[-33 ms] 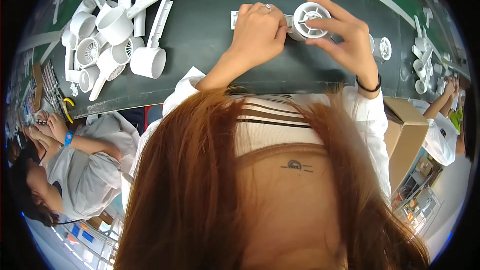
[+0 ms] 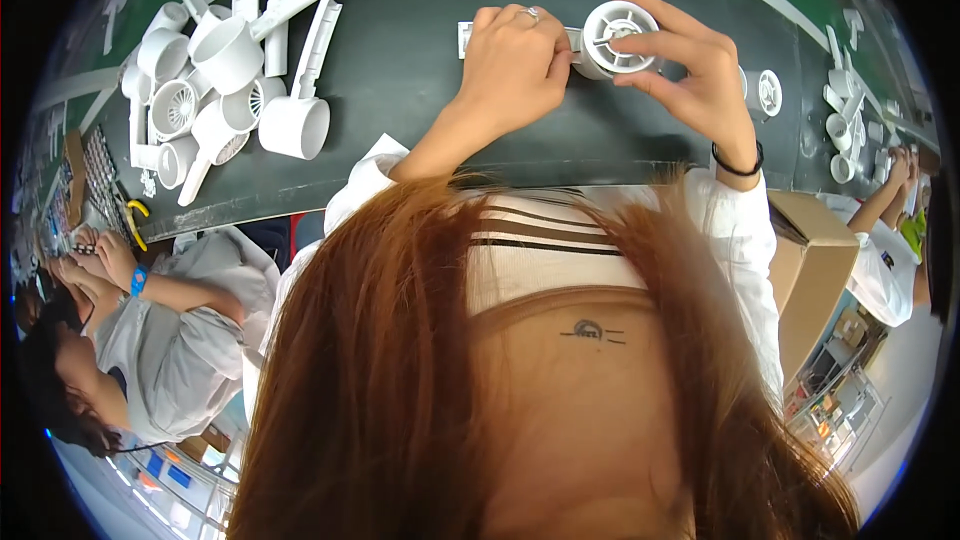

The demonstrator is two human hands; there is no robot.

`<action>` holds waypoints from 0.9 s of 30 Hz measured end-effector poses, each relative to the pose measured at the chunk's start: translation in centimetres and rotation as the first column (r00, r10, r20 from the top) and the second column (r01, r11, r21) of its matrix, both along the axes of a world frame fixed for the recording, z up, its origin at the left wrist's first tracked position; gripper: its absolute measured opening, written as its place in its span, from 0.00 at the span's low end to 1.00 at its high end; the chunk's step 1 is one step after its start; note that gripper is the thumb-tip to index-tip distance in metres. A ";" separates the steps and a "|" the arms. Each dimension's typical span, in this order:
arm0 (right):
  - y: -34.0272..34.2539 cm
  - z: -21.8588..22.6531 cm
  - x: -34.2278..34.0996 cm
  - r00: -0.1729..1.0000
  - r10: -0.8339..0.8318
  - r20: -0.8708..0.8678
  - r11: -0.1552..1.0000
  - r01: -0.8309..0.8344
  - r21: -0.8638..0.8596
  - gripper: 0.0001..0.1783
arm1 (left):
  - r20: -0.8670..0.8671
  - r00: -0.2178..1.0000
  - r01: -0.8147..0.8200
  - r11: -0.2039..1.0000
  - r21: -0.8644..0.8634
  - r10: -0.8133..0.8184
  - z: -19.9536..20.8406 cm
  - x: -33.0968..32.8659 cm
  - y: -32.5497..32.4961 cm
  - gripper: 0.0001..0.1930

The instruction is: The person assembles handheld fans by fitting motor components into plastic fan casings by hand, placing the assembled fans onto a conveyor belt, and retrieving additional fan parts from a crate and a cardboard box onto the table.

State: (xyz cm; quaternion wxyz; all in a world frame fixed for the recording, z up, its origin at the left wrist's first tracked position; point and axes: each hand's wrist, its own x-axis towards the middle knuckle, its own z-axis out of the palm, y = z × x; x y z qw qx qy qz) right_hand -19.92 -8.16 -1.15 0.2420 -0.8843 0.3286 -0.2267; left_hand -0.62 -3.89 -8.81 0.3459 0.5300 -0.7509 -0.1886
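Observation:
My left hand [image 2: 512,65] is closed around the handle of a white plastic fan housing [image 2: 603,22], and the handle's end sticks out past the knuckles on the left. The housing's round head lies to the right of this hand, its open face turned up, showing a spoked ring with a hub in the middle. My right hand [image 2: 698,65] grips the round head, with the thumb and some fingers at the near and far rim and one finger reaching in to the hub. Just right of that hand, a short white cylinder with a spoked end [image 2: 768,93] lies on the dark table [image 2: 420,0].
A heap of similar white housings [image 2: 228,53] lies at the left of the table. Yellow-handled pliers [image 2: 137,220] are near the left edge, where a co-worker's hands [image 2: 105,258] are busy. More white parts [image 2: 842,130] lie at the right, and a cardboard box [image 2: 815,260] stands beside me.

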 end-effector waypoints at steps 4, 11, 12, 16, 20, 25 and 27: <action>-1.1 -1.1 -0.8 0.985 -0.008 0.173 0.990 -0.018 0.142 0.13 | -0.023 0.998 -0.059 0.997 -0.056 0.058 -0.1 -0.8 0.0 0.02; 1.1 -3.6 0.9 0.905 -0.165 0.391 0.983 0.121 0.136 0.13 | -0.054 0.988 -0.151 0.978 -0.141 0.145 -0.4 -1.2 0.2 0.02; 1.6 -3.7 1.6 0.898 -0.192 0.396 0.981 0.181 0.063 0.13 | -0.064 0.987 -0.154 0.975 -0.157 0.146 -0.5 -1.3 0.1 0.02; 1.2 -4.8 1.5 0.848 -0.224 0.481 0.974 0.211 0.080 0.11 | -0.078 0.985 -0.168 0.961 -0.219 0.155 -1.0 -1.2 -0.1 0.03; 1.1 -5.1 0.4 0.827 -0.152 0.541 0.982 0.062 0.180 0.10 | -0.068 0.985 -0.169 0.956 -0.240 0.157 -1.1 -1.3 0.1 0.03; 0.8 -4.9 -0.2 0.817 -0.117 0.565 0.973 -0.019 0.228 0.08 | -0.066 0.981 -0.196 0.938 -0.287 0.185 -1.3 -1.4 0.3 0.03; 0.8 -5.0 -0.3 0.816 -0.101 0.568 0.970 -0.046 0.239 0.08 | -0.080 0.983 -0.183 0.944 -0.273 0.167 -1.6 -1.3 0.3 0.02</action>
